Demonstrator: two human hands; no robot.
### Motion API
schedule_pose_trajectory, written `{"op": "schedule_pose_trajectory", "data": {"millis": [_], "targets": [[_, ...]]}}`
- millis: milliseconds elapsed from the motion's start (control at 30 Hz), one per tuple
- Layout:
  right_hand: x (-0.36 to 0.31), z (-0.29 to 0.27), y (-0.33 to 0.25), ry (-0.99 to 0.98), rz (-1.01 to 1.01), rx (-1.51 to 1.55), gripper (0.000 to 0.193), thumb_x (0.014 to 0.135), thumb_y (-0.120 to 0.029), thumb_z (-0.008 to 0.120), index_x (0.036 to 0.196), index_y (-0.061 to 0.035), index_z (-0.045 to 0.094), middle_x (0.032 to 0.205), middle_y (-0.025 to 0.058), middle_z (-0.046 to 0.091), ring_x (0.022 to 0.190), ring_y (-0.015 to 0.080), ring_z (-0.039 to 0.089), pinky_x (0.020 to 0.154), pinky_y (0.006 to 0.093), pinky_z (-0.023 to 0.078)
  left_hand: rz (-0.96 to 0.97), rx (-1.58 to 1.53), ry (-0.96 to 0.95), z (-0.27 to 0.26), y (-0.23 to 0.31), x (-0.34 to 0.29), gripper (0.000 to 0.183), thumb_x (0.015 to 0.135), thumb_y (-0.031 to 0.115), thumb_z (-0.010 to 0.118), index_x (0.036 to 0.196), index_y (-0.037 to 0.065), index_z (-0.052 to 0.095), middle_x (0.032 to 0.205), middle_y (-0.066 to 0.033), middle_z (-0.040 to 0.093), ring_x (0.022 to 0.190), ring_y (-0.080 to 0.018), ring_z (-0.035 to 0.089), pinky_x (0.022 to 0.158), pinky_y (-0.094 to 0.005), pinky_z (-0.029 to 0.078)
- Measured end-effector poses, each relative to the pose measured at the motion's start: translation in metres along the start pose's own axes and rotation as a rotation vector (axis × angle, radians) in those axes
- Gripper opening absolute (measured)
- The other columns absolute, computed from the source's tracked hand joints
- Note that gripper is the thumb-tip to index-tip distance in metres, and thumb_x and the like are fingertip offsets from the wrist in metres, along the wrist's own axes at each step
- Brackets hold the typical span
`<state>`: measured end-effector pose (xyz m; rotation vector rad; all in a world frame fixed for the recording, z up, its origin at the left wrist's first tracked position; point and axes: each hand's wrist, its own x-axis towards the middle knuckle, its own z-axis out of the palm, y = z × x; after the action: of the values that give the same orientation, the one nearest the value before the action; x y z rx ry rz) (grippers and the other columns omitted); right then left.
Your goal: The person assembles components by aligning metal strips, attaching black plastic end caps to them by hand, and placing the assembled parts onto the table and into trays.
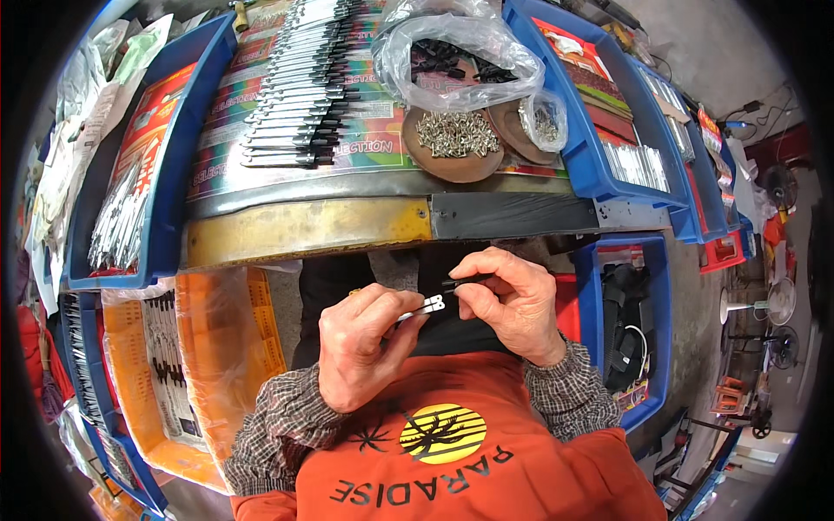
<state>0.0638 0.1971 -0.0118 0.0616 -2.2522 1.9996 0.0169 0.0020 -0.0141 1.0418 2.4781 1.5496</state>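
My left hand (369,343) is closed on a thin white strip (433,305) with small holes at its end, which sticks out past the fingertips. Opposite it, my right hand (514,304) pinches a small dark, narrow piece (460,281) between thumb and forefinger. The two pieces are close together, and I cannot tell whether they touch. Both hands are above my lap, just in front of the table edge. On the table lies a long row of silver strips with black ends (300,100). Beside it a brown dish (443,170) holds a heap of small metal fasteners (459,135).
A clear plastic bag (400,54) of black parts stands behind the dish. Blue bins (208,65) with silver strips flank the table. At my left is an orange crate (143,434) lined with plastic; at my right, a blue bin (665,286) of black items. A metal table edge (313,230) runs ahead.
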Motion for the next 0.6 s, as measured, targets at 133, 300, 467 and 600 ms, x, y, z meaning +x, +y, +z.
{"op": "schedule_pose_trajectory", "data": {"millis": [133, 300, 467, 600], "targets": [[-0.0024, 0.0016, 0.0022, -0.009, -0.007, -0.009, 0.015, 0.086, -0.002, 0.065, 0.101, 0.0025, 0.064, 0.090, 0.0050, 0.063, 0.064, 0.0059, 0.058, 0.055, 0.0197, 0.051, 0.052, 0.025, 0.028, 0.0012, -0.0029, -0.0008, 0.020, 0.070, -0.005, 0.070, 0.088, 0.003, 0.063, 0.072, -0.0073, 0.059, 0.057, -0.0197, 0.057, 0.050, -0.0298, 0.045], [-0.0038, 0.0007, 0.0036, -0.032, 0.034, 0.008, 0.016, 0.088, -0.006, 0.065, 0.102, 0.0016, 0.064, 0.083, 0.0023, 0.063, 0.063, 0.0046, 0.058, 0.052, 0.0181, 0.049, 0.061, 0.046, 0.019, 0.0006, -0.0024, -0.0013, 0.020, 0.071, -0.006, 0.069, 0.088, 0.002, 0.064, 0.076, -0.0086, 0.063, 0.063, -0.0207, 0.061, 0.053, -0.0289, 0.047], [-0.0038, 0.0031, 0.0069, -0.021, 0.121, 0.129, 0.014, 0.088, -0.008, 0.065, 0.099, 0.0005, 0.064, 0.079, 0.0015, 0.063, 0.064, 0.0043, 0.058, 0.051, 0.0174, 0.048, 0.099, 0.043, 0.062, 0.0043, -0.0039, -0.0014, 0.022, 0.068, -0.004, 0.071, 0.086, 0.003, 0.061, 0.072, -0.0073, 0.058, 0.061, -0.0248, 0.058, 0.054, -0.0342, 0.045], [-0.0050, 0.0053, 0.0086, -0.021, 0.159, 0.154, 0.013, 0.089, -0.009, 0.066, 0.097, 0.0005, 0.064, 0.079, 0.0014, 0.063, 0.065, 0.0044, 0.059, 0.050, 0.0176, 0.049, 0.110, 0.061, 0.064, 0.0057, -0.0040, -0.0016, 0.022, 0.068, -0.004, 0.071, 0.087, 0.003, 0.061, 0.073, -0.0076, 0.058, 0.062, -0.0248, 0.059, 0.054, -0.0342, 0.046]]}}
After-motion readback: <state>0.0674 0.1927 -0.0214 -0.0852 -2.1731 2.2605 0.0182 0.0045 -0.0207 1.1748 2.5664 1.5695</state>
